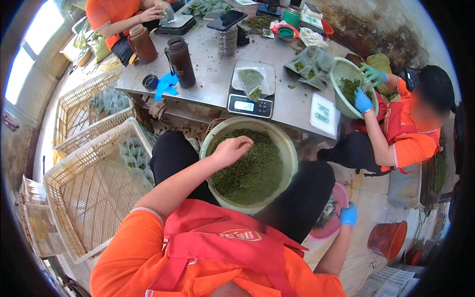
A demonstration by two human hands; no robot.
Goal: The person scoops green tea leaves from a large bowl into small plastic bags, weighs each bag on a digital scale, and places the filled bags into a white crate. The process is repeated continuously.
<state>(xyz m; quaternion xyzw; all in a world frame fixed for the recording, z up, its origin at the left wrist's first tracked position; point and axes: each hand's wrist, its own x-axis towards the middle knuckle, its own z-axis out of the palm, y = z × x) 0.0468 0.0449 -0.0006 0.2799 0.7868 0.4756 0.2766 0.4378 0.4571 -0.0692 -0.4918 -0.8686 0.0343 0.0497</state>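
My bare left hand (232, 151) is above a pale green basin (292, 171) between my knees, its fingers curled together; what they pinch, if anything, is too small to make out. Small green berries (242, 171), like green peppercorns, fill much of the basin. Down at my right side, my right hand (348, 216) wears a blue glove and grips the rim of a pink basin (337, 228). Clear plastic bags appear to lie inside it, partly behind my leg. On the table ahead, a clear bag (250, 79) with some green berries rests on a digital scale (251, 105).
Filled bags lie in two plastic crates (84, 198) at left. The metal table (210, 91) bears a dark flask (180, 62), a blue glove (166, 86), a phone (227, 20) on a jar, and bags (311, 64). Co-workers sit at right, with a basin (341, 64), and far left. A red bucket (387, 240) stands right.
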